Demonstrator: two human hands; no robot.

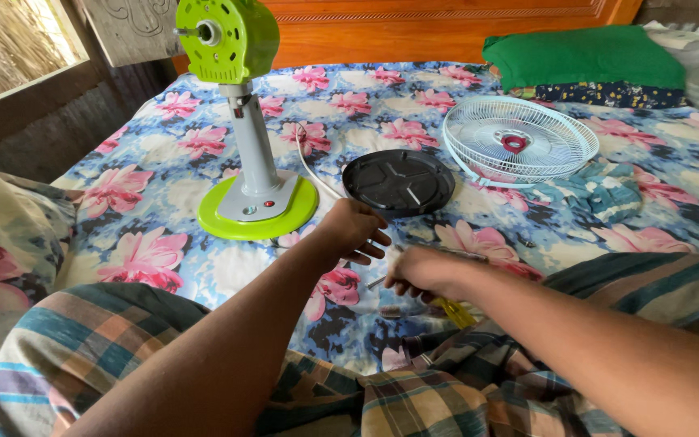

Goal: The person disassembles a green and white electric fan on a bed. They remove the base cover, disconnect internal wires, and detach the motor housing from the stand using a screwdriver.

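Note:
My left hand (354, 231) rests on the flowered bedsheet (163, 243), fingers loosely curled, just in front of a black round plate (399, 182). My right hand (421, 273) is closed around a yellow-handled screwdriver (455, 311), whose metal shaft pokes out toward the left hand. A green and grey fan stand (256, 186) with its green motor housing (226, 36) stands upright on the bed to the left. A white wire fan guard (519, 142) lies flat to the right of the black plate.
A white cord (311, 171) runs from the stand's base. A green pillow (584, 57) and folded cloths lie at the far right. A wooden headboard (446, 28) closes the back. My legs in checked cloth (414, 388) fill the foreground.

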